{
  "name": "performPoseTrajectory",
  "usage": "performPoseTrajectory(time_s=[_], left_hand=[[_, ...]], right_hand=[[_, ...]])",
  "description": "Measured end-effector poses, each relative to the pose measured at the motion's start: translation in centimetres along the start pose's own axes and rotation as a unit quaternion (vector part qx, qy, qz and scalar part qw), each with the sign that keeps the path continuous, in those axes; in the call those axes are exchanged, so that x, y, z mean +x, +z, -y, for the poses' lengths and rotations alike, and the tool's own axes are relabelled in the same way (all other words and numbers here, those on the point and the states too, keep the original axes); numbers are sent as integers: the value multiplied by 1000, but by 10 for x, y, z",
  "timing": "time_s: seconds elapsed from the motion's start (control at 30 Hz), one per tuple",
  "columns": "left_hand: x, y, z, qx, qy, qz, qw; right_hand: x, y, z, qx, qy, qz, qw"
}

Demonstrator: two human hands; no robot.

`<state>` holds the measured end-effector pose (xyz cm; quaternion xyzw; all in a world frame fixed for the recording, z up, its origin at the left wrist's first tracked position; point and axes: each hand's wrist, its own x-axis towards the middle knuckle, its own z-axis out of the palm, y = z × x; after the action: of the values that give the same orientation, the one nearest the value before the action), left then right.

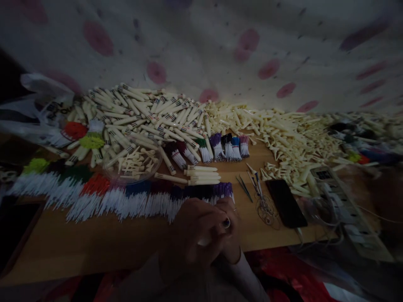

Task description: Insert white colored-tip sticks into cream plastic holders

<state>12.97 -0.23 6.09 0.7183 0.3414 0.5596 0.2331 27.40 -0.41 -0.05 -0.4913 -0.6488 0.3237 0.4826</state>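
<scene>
Both hands meet low at the table's near edge, dim and a little blurred. My left hand [192, 230] is curled closed, and a small pale cream piece [204, 242] shows between its fingers. My right hand [231, 228] presses against it, fingers pinched on the same spot. Just beyond the hands lies a row of white refills with coloured tips [126, 197]. A few finished cream pens [203, 175] lie side by side behind that row.
A large heap of cream pen barrels [147, 115] and small cream parts [283, 130] fills the back of the wooden table [94, 243]. A clear bowl [135, 165], tweezers [244, 186], a black phone [286, 203] and a power strip [343, 205] lie around.
</scene>
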Motion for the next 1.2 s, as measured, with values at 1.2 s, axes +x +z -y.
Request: performPoseTrajectory(time_s=[1.2], left_hand=[[-83, -164, 91, 495, -339, -121, 791]], right_hand=[[12, 14, 11, 102, 12, 65, 993]])
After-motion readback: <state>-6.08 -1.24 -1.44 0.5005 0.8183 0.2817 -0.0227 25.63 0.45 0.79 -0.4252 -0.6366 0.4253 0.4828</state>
